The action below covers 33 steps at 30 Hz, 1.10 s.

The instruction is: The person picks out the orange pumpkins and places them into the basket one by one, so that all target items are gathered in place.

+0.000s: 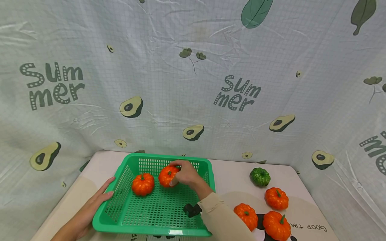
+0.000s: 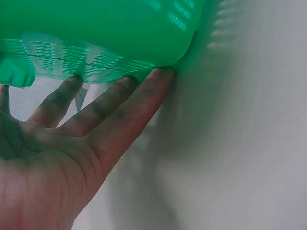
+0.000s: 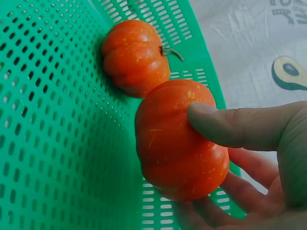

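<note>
A green plastic basket (image 1: 159,211) with slotted walls stands on the table. Inside it, toward the back left, lies a small orange pumpkin (image 1: 143,184) with a short stem. My right hand (image 1: 187,174) reaches into the basket and grips a second orange pumpkin (image 3: 180,139), thumb on one side and fingers round the other. This pumpkin is just right of the first, near the back wall. My left hand (image 1: 93,206) lies along the basket's left side, its fairly straight fingertips (image 2: 160,76) touching the outer wall.
Right of the basket lie a green pumpkin (image 1: 260,177) and several orange pumpkins (image 1: 276,198) on the printed tabletop (image 1: 229,174). A pale curtain (image 1: 163,83) with avocado prints hangs behind and around the table. A dark device is on the right wrist.
</note>
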Motion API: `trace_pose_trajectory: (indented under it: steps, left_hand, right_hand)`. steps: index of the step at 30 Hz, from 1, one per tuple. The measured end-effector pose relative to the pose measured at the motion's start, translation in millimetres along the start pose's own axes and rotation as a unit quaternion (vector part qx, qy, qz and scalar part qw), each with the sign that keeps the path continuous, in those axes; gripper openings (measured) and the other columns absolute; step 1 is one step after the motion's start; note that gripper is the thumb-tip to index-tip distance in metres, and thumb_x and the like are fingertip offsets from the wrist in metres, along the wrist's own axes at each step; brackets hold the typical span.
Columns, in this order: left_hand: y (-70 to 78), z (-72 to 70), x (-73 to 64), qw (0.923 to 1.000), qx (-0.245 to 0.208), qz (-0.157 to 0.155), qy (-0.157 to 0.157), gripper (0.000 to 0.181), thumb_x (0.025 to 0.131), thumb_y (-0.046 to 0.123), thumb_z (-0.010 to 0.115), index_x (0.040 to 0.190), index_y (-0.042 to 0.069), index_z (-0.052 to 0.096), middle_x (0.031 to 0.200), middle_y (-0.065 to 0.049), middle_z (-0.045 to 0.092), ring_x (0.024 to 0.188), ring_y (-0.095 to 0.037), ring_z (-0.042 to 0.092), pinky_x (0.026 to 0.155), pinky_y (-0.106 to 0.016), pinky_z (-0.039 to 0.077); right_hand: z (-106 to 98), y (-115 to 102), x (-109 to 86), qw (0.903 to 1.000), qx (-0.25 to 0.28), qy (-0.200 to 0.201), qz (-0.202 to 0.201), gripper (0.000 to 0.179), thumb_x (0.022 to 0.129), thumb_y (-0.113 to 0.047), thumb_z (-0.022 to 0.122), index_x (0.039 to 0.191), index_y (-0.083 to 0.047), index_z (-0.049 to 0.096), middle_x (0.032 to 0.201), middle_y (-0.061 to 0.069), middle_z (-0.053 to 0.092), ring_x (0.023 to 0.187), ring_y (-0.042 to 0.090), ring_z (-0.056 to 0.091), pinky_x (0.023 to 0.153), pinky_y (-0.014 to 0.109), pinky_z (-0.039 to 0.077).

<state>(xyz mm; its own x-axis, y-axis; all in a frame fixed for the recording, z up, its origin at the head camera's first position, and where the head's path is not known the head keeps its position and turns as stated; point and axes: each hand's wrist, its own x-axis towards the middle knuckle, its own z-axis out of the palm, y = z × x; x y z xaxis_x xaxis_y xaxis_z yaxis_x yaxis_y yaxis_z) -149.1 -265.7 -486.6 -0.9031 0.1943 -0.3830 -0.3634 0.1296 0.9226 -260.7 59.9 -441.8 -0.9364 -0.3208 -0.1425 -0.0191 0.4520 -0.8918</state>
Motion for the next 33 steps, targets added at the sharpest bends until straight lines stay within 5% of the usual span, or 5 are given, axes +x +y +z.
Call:
trace_pose_trajectory:
  steps: [8, 33]
  left_hand:
    - [-0.3, -0.4, 1.1, 0.9999, 0.01, 0.0, 0.004, 0.076, 0.111, 0.046, 0.041, 0.169, 0.029, -0.006, 0.175, -0.015, -0.015, 0.159, -0.042, -0.003, 0.096, -0.024, 0.041]
    - [0.2, -1.3, -0.7, 1.0, 0.008, -0.002, 0.0, 0.076, 0.111, 0.046, 0.04, 0.168, 0.03, -0.007, 0.175, -0.015, -0.017, 0.159, -0.042, -0.004, 0.094, -0.022, 0.042]
  right_hand:
    - [3, -1, 1.4, 0.9999, -0.009, -0.001, 0.013, 0.069, 0.062, 0.016, 0.079, 0.124, -0.013, 0.075, 0.125, 0.014, 0.068, 0.097, 0.028, 0.059, 0.08, 0.048, 0.059]
    - [17, 5, 7.7, 0.9975, -0.066, -0.02, 0.016, 0.074, 0.06, 0.02, 0.076, 0.127, -0.011, 0.075, 0.135, 0.011, 0.068, 0.104, 0.023, 0.062, 0.076, 0.036, 0.056]
